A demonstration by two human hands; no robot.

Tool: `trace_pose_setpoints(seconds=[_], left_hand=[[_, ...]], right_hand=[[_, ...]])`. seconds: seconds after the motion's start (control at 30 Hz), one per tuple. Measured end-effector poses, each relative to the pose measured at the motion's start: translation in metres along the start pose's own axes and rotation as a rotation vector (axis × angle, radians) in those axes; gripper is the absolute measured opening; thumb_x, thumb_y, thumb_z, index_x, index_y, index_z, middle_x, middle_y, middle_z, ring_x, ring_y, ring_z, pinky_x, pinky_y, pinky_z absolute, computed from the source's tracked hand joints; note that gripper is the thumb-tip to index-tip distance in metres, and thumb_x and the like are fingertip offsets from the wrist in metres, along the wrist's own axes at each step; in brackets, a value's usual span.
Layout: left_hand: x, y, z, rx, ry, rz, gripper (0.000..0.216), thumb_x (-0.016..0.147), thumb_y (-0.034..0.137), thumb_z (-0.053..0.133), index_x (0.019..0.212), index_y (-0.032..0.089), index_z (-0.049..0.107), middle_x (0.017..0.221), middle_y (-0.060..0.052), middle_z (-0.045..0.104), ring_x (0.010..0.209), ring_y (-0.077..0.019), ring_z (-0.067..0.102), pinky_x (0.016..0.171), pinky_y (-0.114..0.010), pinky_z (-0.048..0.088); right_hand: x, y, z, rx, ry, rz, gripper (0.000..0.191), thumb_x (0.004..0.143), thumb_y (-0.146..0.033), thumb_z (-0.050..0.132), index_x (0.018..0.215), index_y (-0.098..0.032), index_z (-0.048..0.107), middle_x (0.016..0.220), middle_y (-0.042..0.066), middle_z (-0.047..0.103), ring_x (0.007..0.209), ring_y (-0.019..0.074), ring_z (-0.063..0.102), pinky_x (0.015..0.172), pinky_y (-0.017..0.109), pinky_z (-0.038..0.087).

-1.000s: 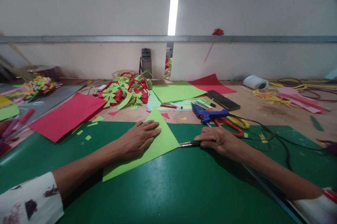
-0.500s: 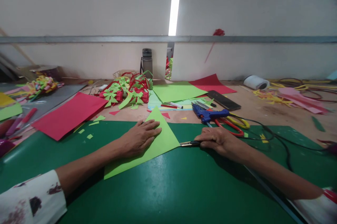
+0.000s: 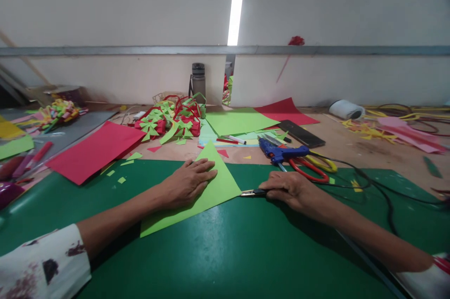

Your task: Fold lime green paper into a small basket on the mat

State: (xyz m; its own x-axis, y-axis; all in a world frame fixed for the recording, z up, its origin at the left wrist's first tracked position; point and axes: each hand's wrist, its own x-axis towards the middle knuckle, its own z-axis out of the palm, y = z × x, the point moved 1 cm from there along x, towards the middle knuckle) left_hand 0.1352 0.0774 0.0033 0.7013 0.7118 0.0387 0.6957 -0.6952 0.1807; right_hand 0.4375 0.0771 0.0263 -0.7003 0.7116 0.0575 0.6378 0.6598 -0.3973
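Note:
A light green paper triangle [image 3: 214, 186] lies on the dark green cutting mat [image 3: 225, 252]. My left hand [image 3: 188, 182] rests flat on the triangle with its fingers stretched out, pressing it down. Gripped in my right hand [image 3: 290, 187] is a small utility knife [image 3: 251, 192], whose tip meets the triangle's right corner.
A blue glue gun [image 3: 279, 151] and red and yellow scissors [image 3: 312, 168] lie behind my right hand, with a black cable [image 3: 379, 186] across the mat. A red sheet [image 3: 94, 149], a pile of red-green paper ornaments [image 3: 170, 121], a phone [image 3: 300, 133] and a bottle [image 3: 198, 78] sit farther back.

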Motion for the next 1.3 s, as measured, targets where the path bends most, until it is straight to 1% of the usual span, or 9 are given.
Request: trace_pose_setpoints(seconds=[0.27, 0.47, 0.63, 0.9, 1.0, 1.13, 1.3], left_hand=[[0.000, 0.000, -0.001, 0.003, 0.004, 0.008, 0.044, 0.098, 0.028, 0.025, 0.141, 0.024, 0.034, 0.150, -0.006, 0.028, 0.139, -0.0263, 0.021, 0.109, -0.055, 0.019], [0.000, 0.000, 0.000, 0.001, 0.013, 0.006, 0.044, 0.099, 0.028, 0.024, 0.141, 0.025, 0.034, 0.151, -0.005, 0.027, 0.139, -0.0269, 0.021, 0.109, -0.055, 0.019], [-0.001, 0.000, 0.000, -0.003, 0.017, 0.010, 0.044, 0.099, 0.029, 0.025, 0.141, 0.023, 0.035, 0.150, -0.006, 0.028, 0.139, -0.0264, 0.021, 0.110, -0.053, 0.018], [0.000, 0.002, -0.002, -0.003, 0.005, 0.008, 0.044, 0.099, 0.029, 0.024, 0.141, 0.022, 0.035, 0.150, -0.007, 0.028, 0.139, -0.0262, 0.021, 0.110, -0.053, 0.018], [0.000, 0.002, -0.002, -0.003, 0.005, 0.009, 0.044, 0.099, 0.029, 0.023, 0.141, 0.022, 0.034, 0.151, -0.007, 0.027, 0.139, -0.0260, 0.021, 0.110, -0.053, 0.017], [0.000, -0.001, 0.000, -0.002, 0.013, 0.017, 0.044, 0.099, 0.030, 0.024, 0.141, 0.023, 0.035, 0.150, -0.007, 0.028, 0.139, -0.0263, 0.021, 0.110, -0.053, 0.017], [0.001, -0.001, 0.000, -0.005, 0.019, 0.022, 0.044, 0.098, 0.027, 0.025, 0.139, 0.020, 0.037, 0.149, -0.009, 0.030, 0.138, -0.0273, 0.022, 0.108, -0.054, 0.019]], right_hand=[[-0.002, -0.005, -0.003, -0.014, -0.019, 0.021, 0.030, 0.092, -0.031, 0.043, 0.094, -0.020, 0.071, 0.071, 0.004, 0.056, 0.065, 0.0164, 0.052, 0.061, 0.028, 0.036], [-0.002, -0.011, -0.003, -0.027, -0.027, 0.038, 0.030, 0.092, -0.032, 0.043, 0.090, -0.019, 0.071, 0.071, 0.003, 0.055, 0.065, 0.0163, 0.051, 0.061, 0.027, 0.036], [-0.004, -0.014, -0.003, -0.057, -0.019, 0.030, 0.032, 0.093, -0.032, 0.041, 0.089, -0.020, 0.070, 0.070, 0.003, 0.054, 0.064, 0.0157, 0.050, 0.060, 0.027, 0.035], [-0.005, -0.016, 0.003, -0.080, 0.019, 0.000, 0.033, 0.094, -0.035, 0.039, 0.090, -0.020, 0.069, 0.071, 0.004, 0.055, 0.064, 0.0158, 0.050, 0.059, 0.026, 0.035], [-0.006, -0.019, 0.003, -0.072, 0.009, 0.007, 0.032, 0.094, -0.034, 0.040, 0.087, -0.020, 0.069, 0.071, 0.003, 0.054, 0.064, 0.0157, 0.050, 0.059, 0.026, 0.035], [-0.005, -0.026, 0.005, -0.076, 0.010, 0.000, 0.029, 0.093, -0.032, 0.042, 0.092, -0.020, 0.068, 0.072, 0.004, 0.055, 0.065, 0.0161, 0.051, 0.060, 0.026, 0.035], [0.000, -0.035, 0.011, -0.100, 0.014, -0.011, 0.030, 0.093, -0.031, 0.042, 0.091, -0.019, 0.069, 0.072, 0.004, 0.055, 0.063, 0.0156, 0.050, 0.058, 0.026, 0.035]])
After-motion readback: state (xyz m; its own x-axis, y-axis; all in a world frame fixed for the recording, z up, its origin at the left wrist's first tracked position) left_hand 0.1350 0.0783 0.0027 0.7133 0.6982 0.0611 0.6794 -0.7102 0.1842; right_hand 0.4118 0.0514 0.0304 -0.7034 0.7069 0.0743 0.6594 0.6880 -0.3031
